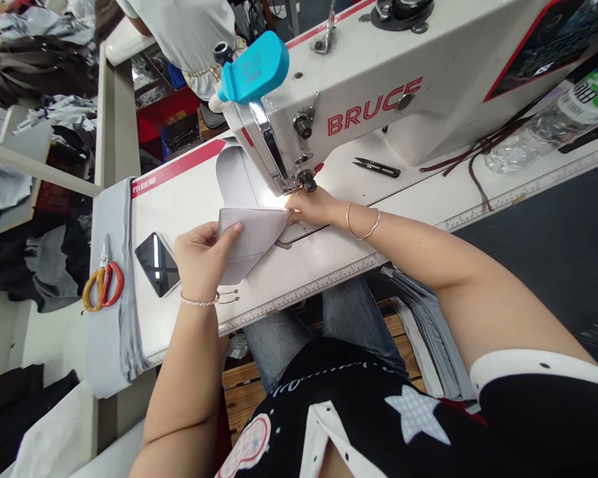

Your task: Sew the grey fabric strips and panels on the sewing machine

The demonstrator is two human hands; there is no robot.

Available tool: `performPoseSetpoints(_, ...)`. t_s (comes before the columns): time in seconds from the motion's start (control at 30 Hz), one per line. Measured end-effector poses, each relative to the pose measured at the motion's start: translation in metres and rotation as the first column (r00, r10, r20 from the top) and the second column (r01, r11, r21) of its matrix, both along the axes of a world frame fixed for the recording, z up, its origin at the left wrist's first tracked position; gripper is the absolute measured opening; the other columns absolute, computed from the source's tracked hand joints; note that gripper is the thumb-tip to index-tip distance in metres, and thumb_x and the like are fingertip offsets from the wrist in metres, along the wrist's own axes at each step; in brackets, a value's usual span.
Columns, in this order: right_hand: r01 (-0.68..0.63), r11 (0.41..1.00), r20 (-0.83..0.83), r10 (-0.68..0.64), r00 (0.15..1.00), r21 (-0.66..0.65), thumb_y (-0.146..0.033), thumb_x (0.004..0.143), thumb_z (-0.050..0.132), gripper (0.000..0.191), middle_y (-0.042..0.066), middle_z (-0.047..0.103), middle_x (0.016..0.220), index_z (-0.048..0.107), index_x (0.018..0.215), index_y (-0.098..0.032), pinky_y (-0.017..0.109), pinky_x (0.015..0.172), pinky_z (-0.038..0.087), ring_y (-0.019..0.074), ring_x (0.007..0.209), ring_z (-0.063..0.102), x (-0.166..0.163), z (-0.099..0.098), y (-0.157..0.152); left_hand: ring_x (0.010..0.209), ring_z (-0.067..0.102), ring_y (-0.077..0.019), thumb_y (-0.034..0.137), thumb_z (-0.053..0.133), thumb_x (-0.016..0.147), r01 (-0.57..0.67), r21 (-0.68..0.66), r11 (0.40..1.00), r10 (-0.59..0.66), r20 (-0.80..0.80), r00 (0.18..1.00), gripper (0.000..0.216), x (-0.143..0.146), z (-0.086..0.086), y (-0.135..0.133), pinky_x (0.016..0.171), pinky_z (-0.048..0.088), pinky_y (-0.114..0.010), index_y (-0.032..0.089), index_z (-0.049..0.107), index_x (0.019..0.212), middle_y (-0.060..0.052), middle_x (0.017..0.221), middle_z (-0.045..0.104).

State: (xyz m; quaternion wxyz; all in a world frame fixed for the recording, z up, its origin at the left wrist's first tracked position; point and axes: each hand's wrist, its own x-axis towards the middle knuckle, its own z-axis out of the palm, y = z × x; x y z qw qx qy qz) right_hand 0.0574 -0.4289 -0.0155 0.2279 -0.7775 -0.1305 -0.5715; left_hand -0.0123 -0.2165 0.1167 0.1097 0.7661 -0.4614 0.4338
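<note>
A light grey fabric piece (252, 232) lies partly folded on the white sewing table, running under the head of the sewing machine (373, 99). My left hand (202, 255) pinches its left edge, thumb on top and fingers beneath. Close to the lit needle area, my right hand (311, 207) grips the cloth's right corner between thumb and fingers. The machine head hides the needle and part of the fabric behind it. A blue plastic piece (256, 66) is fixed on top of the machine head.
Left of my hand lie a dark phone (157, 263) and scissors (104, 285) on stacked grey fabric (112, 352). Thread snips (377, 167) and a plastic bottle (538, 133) are on the right. A ruler strip (303, 290) edges the table. Another person (184, 33) is beyond the machine.
</note>
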Motion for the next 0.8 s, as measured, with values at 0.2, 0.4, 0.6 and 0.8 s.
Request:
performPoseSetpoints(0.2,-0.028,0.999,0.039,0.027,0.999,0.023,-0.026,0.085,0.073,0.022,0.004,0.061,0.081,0.062,0.072,-0.012,0.027,0.063,0.022,0.0176,0.077,0.05,0.007,-0.002,0.0,0.054,0.033,-0.0086,0.042,0.069,0.079,0.041,0.002,0.999,-0.041,0.033,0.999,0.036,-0.001,0.0,-0.001,0.052,0.024,-0.024,0.013,0.061,0.058,0.003,0.054,0.038)
performPoseSetpoints(0.4,-0.038,0.999,0.062,0.036,0.997,0.037,-0.028,0.086,0.072,0.025,0.004,0.06,0.078,0.061,0.07,-0.013,0.027,0.062,0.022,0.0171,0.075,0.05,0.01,-0.002,0.0,0.066,0.056,-0.0147,0.041,0.067,0.081,0.056,-0.046,0.997,-0.049,0.134,0.99,0.027,0.004,-0.004,0.003,0.063,0.041,-0.025,0.015,0.076,0.082,0.0,0.066,0.064)
performPoseSetpoints(0.6,-0.09,0.995,0.063,0.087,0.994,0.048,-0.026,0.086,0.071,0.019,0.004,0.061,0.078,0.065,0.075,-0.012,0.027,0.063,0.023,0.0174,0.077,0.052,0.007,-0.004,0.0,0.062,0.055,-0.0137,0.042,0.066,0.083,0.067,-0.034,0.997,-0.059,0.178,0.982,0.028,0.005,-0.012,0.012,0.06,0.04,-0.024,0.016,0.075,0.079,0.001,0.064,0.063)
performPoseSetpoints(0.8,-0.093,0.996,0.092,0.092,0.991,0.003,-0.013,0.085,0.064,0.008,0.004,0.067,0.091,0.07,0.079,-0.013,0.029,0.072,0.032,0.0186,0.086,0.057,0.005,-0.01,-0.001,0.085,0.069,-0.0183,0.031,0.064,0.09,0.139,0.342,0.929,-0.201,0.151,0.968,0.015,-0.008,-0.039,0.018,0.08,0.051,-0.026,0.02,0.075,0.09,-0.003,0.091,0.074)
